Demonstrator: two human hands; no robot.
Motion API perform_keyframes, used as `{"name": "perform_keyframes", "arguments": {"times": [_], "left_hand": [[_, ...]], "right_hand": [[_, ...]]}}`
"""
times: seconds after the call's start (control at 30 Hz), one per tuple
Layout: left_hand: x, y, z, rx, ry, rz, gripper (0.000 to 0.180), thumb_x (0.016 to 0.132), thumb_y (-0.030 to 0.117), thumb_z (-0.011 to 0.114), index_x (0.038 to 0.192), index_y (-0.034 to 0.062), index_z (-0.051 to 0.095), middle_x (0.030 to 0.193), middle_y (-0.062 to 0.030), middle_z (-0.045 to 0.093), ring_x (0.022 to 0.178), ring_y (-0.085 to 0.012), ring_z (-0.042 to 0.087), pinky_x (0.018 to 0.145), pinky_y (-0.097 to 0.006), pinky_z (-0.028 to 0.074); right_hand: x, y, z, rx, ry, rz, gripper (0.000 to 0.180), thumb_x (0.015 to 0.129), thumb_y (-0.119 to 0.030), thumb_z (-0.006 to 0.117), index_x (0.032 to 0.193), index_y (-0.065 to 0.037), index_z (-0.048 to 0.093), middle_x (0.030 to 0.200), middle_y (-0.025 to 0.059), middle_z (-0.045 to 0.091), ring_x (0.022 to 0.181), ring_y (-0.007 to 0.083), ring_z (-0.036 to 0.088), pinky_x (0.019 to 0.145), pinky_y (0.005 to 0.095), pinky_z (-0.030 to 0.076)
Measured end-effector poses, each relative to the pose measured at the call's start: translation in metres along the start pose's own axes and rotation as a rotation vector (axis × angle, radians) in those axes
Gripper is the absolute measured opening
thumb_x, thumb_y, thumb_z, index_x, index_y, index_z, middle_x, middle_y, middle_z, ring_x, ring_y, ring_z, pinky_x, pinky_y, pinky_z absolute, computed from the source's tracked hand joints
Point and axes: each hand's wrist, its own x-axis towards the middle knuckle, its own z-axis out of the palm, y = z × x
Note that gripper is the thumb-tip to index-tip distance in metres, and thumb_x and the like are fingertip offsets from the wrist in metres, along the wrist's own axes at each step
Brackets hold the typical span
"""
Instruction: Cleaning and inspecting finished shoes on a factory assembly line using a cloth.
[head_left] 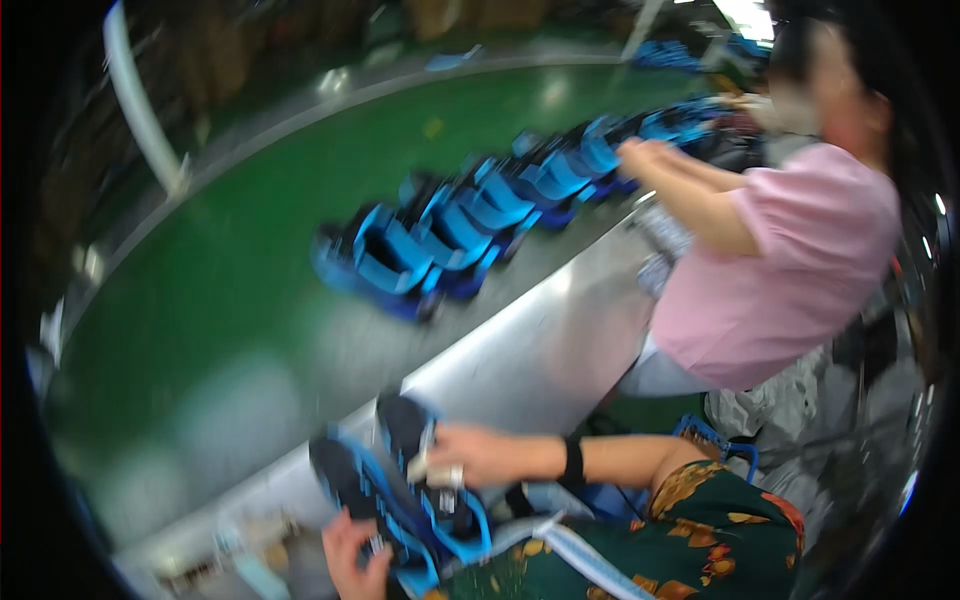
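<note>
So, green tabletop point(230, 220) out front, metal ledge point(510, 350) nearer, two sandals point(392, 500) between the hands: right hand point(478, 455) with fingers on one, left hand point(352, 550) half-curled beside the other. Too blurry to tell if either's gripping.

Green floral sleeve point(700, 545), black wristband point(573, 461), pale finger covers point(449, 476)
</note>
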Motion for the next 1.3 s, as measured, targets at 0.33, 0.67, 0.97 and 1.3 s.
{"name": "perform_keyframes", "arguments": {"times": [0.33,0.67,0.97,1.3], "left_hand": [[0.008,0.066,-0.026,-0.880,-0.031,-0.614,0.034,0.102,0.013,0.040,0.120,-0.0088,0.059,0.116,-0.0199,0.062,0.079,-0.0149,0.065,0.057,-0.024,0.051],[0.015,0.064,0.057,-1.721,-0.030,-0.992,0.022,0.103,0.024,0.051,0.097,0.0045,0.060,0.105,-0.0132,0.064,0.103,-0.0294,0.066,0.058,-0.031,0.054],[0.014,0.053,0.069,-1.686,0.001,-0.917,0.032,0.103,0.025,0.048,0.110,-0.0041,0.058,0.109,-0.0150,0.064,0.106,-0.0310,0.066,0.050,-0.028,0.055],[0.011,0.057,0.076,-1.694,0.128,-0.797,0.031,0.103,0.023,0.048,0.116,-0.0044,0.056,0.112,-0.0174,0.066,0.102,-0.0255,0.069,0.051,-0.023,0.055]], "right_hand": [[0.026,-0.019,-0.002,-0.090,-0.002,0.368,0.027,0.090,-0.015,0.067,0.116,-0.011,0.070,0.099,0.0120,0.065,0.088,0.0235,0.061,0.077,0.0335,0.049],[0.017,-0.039,0.024,0.046,-0.277,0.177,0.049,0.084,-0.011,0.073,0.131,-0.017,0.062,0.110,0.0138,0.057,0.104,0.0316,0.057,0.092,0.0371,0.047],[0.038,-0.033,0.030,-0.163,-0.263,0.031,0.032,0.077,-0.016,0.078,0.107,-0.011,0.069,0.095,0.0108,0.056,0.076,0.0255,0.056,0.071,0.0351,0.048],[0.040,-0.026,0.008,0.221,-0.348,0.162,0.030,0.081,-0.017,0.076,0.109,-0.010,0.072,0.082,0.0049,0.058,0.070,0.0129,0.054,0.064,0.0279,0.046]]}}
